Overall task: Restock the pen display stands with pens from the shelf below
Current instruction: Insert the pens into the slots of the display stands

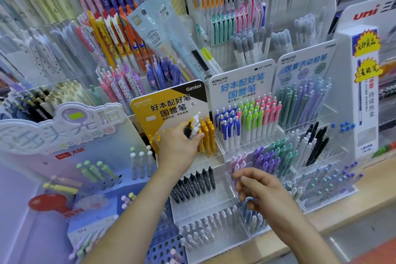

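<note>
Head view, left hand: the left hand [179, 146] is curled round a small bunch of black and white plastic pens [193, 127]. It holds them tips down at the top tier of the yellow-and-black card-backed clear acrylic stand [154, 111].
Head view, right hand: the right hand [260, 188] hovers well apart from the left, fingers loosely curled. Nothing shows in its grasp.
Head view, top tier: a row of yellow clip pens [206, 137] stands just right of the held bunch, with a few yellow tops at the left edge of the tier. The gap between them sits behind the left hand.
Head view, lower tiers: black pens [199, 182] fill the left part of the middle tier, and its right part looks bare. Pale white-capped pens [205, 229] stand in the bottom tier.
Head view, neighbouring stand: lilac and pink pens [261, 158] lie just beyond the right fingers.
Head view, supply shelf: out of view.
Doing the step well: match colour to tier first, since black and white are mixed in one grip. Feed pens one at a time with the free hand, seat each upright, and keep clear of the yellow row so none tip.
</note>
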Available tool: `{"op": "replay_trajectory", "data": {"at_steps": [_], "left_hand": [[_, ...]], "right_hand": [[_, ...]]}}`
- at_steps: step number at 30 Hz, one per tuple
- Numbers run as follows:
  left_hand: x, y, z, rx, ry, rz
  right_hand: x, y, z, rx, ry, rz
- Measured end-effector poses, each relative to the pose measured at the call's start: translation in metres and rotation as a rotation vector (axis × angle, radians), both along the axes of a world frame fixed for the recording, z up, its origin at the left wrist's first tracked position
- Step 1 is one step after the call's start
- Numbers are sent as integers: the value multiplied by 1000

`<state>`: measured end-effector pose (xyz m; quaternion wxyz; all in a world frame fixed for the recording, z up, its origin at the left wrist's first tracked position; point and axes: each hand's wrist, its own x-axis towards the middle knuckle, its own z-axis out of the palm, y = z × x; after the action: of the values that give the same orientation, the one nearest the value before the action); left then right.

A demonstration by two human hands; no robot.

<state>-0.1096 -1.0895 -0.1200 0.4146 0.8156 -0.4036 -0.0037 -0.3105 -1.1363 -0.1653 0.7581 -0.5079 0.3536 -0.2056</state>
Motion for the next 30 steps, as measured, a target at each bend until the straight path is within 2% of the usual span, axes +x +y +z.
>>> {"op": "replay_trajectory", "data": {"at_steps": [6,15,18,21,25,28,30], "left_hand": [[-1,-6,-1,17,-210,-10],[3,-11,3,207,-188,35],[4,-11,7,207,-110,14],[5,-9,8,196,-56,-9],[6,-9,9,207,-41,-54],[0,0,14,128,6,-52],[-7,10,19,-21,157,-6]], "right_hand": [[10,4,3,-14,3,47],[36,4,16,-103,-15,74],[45,-5,33,-230,-37,14],[59,-18,53,-440,-45,-33],[85,-29,69,-606,-40,-17],[92,-29,70,-615,-26,-24],[86,-24,69,-525,-91,-25]]}}
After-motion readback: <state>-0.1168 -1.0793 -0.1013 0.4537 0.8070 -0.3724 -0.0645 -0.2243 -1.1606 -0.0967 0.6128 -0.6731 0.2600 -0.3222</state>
